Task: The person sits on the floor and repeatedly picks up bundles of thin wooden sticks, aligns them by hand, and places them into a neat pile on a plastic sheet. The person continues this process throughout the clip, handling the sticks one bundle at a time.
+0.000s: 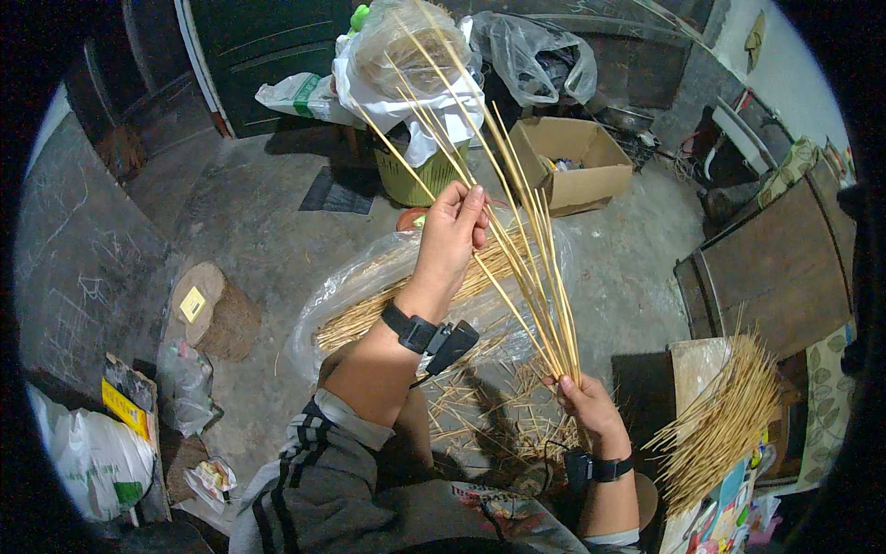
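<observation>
My right hand (585, 405) is closed around the lower ends of a thin bunch of straw stalks (529, 277), which fans out upward and to the left. Higher up, my left hand (457, 221) pinches several of the same stalks between thumb and fingers. Beneath my hands, a clear plastic bag (332, 284) lies on the floor with a large bundle of straw stalks (367, 315) in it. Short cut straw pieces (477, 415) are scattered on the floor nearer to me. Both wrists wear black straps with small devices.
At the right, a thick pile of straw (727, 415) rests on a low table (689, 377). A tree-stump block (232, 322) stands left. Farther off are a green plastic basket (422, 173) under white cloth and bagged material, and an open cardboard box (581, 187).
</observation>
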{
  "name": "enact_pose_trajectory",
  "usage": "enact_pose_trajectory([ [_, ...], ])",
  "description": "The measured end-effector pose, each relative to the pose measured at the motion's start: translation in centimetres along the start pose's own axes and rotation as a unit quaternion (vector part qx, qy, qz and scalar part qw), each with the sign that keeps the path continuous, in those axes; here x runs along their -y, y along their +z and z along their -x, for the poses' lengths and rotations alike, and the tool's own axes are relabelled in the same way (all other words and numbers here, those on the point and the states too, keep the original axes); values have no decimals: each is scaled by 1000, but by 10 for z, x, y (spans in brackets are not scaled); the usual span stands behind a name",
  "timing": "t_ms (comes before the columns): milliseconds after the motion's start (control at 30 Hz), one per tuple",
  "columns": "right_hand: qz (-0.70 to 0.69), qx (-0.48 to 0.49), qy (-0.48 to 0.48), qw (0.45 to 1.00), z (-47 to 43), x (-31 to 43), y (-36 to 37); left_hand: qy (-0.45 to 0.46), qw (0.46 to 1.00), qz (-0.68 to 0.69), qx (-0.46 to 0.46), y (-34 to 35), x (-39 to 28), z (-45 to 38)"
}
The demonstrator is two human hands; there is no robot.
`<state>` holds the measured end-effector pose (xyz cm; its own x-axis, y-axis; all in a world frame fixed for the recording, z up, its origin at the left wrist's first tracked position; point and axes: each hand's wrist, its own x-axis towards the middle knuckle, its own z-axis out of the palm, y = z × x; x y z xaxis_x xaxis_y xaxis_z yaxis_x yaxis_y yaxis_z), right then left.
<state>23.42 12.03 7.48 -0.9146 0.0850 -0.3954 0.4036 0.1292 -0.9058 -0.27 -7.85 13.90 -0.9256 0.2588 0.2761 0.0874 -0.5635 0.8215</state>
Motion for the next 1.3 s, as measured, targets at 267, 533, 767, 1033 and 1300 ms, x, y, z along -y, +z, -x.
enact_pose_trajectory([
  [267, -30, 57, -24, 998, 0, -1, -4, 15, 996, 60, 66, 1, 0, -1],
  [533, -60, 26, 20, 998, 3, 6, -2, -25, 995, 49, 86, 2, 3, 2],
  [767, -32, 12, 17, 999, 4, 7, -2, -106, 976, -113, 156, 13, 9, 11],
  [1033, -27, 23, 20, 999, 1, 4, -4, -131, 966, -163, 149, 13, 11, 12],
  [1300, -46, 23, 9, 999, -2, 0, -2, -111, 970, -171, 132, 17, 19, 16],
])
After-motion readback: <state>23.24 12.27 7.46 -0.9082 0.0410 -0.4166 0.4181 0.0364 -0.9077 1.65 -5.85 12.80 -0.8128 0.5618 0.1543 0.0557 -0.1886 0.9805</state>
